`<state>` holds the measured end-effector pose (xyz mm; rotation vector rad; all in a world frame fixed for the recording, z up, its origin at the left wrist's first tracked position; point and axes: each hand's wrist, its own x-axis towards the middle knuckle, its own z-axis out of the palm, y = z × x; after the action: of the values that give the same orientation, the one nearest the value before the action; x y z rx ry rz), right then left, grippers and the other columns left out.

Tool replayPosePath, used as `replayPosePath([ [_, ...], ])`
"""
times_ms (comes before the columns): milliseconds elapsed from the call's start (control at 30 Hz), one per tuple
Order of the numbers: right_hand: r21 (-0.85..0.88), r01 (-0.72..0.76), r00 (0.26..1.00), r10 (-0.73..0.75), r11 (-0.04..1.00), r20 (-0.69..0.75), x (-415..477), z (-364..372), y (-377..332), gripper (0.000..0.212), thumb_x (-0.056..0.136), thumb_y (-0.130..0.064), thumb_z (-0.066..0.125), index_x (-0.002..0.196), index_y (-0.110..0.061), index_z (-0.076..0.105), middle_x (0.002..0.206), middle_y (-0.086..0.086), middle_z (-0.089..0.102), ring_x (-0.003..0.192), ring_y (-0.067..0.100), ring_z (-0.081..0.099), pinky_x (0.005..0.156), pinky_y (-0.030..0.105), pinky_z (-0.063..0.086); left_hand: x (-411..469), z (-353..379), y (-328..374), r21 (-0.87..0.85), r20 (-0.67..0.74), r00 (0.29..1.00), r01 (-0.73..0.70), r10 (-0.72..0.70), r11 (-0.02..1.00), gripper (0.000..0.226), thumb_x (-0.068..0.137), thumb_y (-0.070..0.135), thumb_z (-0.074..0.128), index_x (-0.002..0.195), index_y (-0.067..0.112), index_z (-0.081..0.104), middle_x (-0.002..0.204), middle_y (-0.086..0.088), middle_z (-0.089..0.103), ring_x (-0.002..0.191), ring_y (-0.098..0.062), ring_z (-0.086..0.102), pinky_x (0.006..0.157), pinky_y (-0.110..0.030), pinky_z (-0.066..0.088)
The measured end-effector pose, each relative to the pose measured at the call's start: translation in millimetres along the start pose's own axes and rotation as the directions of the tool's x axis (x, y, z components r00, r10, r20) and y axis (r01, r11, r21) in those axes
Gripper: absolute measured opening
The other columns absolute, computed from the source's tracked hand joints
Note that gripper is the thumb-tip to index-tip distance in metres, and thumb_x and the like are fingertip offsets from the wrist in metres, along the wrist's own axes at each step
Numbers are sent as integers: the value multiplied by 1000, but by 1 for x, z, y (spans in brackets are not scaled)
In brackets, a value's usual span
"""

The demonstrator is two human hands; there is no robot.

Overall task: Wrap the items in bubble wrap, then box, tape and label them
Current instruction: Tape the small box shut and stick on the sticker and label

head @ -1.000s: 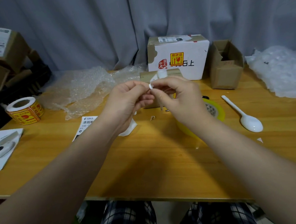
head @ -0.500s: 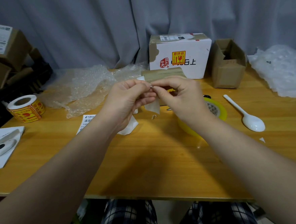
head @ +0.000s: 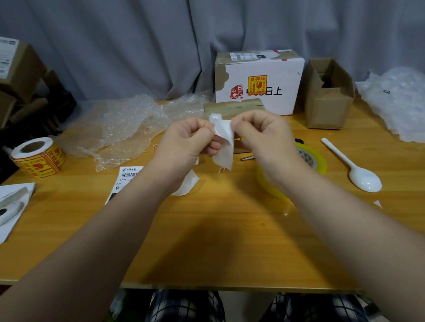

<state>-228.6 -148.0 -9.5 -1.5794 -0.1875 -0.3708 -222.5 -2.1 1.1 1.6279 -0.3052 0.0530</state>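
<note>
white paper slip (head: 224,148): held above worktop (head: 212,241) centre, before small taped box (head: 230,108); left hand (head: 185,145) grip and right hand (head: 264,137) grip both pinch its upper end. bubble wrap (head: 118,127) lies rear left.

The sticker roll (head: 39,158) lies on the table (head: 211,236) to my left, the spoon (head: 353,168) to my right. A box (head: 276,81) stands behind.

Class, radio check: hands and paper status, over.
Left hand, right hand pinching white paper scrap. Small box behind. Tape roll by right wrist.
</note>
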Motion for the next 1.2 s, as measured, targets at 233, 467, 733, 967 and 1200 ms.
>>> replayPosePath([
  [233,247,-197,971,224,949,-88,6,-10,1,12,93,-11,56,83,-11,63,84,6,69,82,20,68,61,27,56,4,-8,-5,-191,-76,993,78,-94,979,17,96,10,46,86,5,59,76,-5,69,72,-14,67,74,-26,57],
  [467,200,-177,977,197,964,-84,0,1,-2,13,94,-7,54,83,-11,60,80,8,66,67,14,65,52,21,52,2,12,-16,-42,-13,996,84,-85,996,44,82,27,68,118,8,52,105,-9,64,89,-16,67,79,-27,56],
  [733,121,-184,978,193,975,-72,-1,3,-2,11,94,-13,57,92,-13,67,86,6,69,78,17,66,67,30,57,1,17,-14,129,-59,998,15,-7,992,41,79,22,74,113,13,55,102,-1,66,84,-12,69,77,-28,56],
  [967,186,-173,981,187,967,-59,-2,3,-5,13,94,-9,56,90,-5,68,81,8,71,71,14,69,70,29,60,0,13,-16,105,-105,993,-50,61,993,19,86,20,66,102,9,65,92,-7,72,84,-16,69,71,-21,53],
  [1200,293,-246,963,268,924,-36,4,1,-3,23,97,-16,49,83,-10,66,80,8,70,82,22,67,81,44,58,-1,5,-14,231,-147,977,-119,155,966,5,91,18,61,90,18,65,80,4,69,71,-5,66,67,-19,55],
])
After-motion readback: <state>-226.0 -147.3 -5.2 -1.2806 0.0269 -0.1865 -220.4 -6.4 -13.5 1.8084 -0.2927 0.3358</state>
